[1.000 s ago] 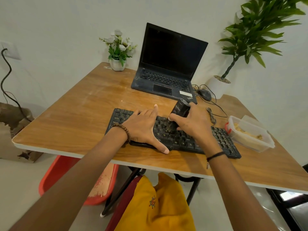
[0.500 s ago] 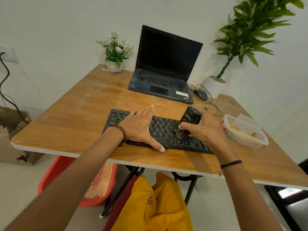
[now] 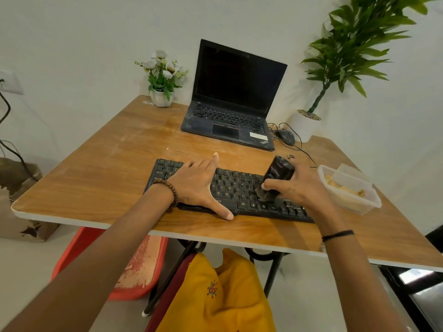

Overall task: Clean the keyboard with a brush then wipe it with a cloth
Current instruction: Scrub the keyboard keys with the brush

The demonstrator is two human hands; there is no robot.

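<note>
A black keyboard (image 3: 239, 188) lies near the front edge of the wooden table (image 3: 107, 178). My left hand (image 3: 196, 183) lies flat on the keyboard's left half, fingers straight and thumb spread onto the table in front. My right hand (image 3: 299, 188) grips a stubby black brush (image 3: 276, 176), tilted with its bristles down on the keys right of the middle. The keyboard's right end is hidden under my right hand and wrist. No cloth shows on the table.
An open black laptop (image 3: 230, 116) stands behind the keyboard, with a mouse (image 3: 285, 136) and cable to its right. A clear plastic container (image 3: 352, 190) sits right of the keyboard. A flower pot (image 3: 161, 97) and a tall potted plant (image 3: 306, 123) stand at the back.
My right hand has slid the brush rightward along the keys, from the middle toward the right part. My left hand has stayed flat on the left half.
</note>
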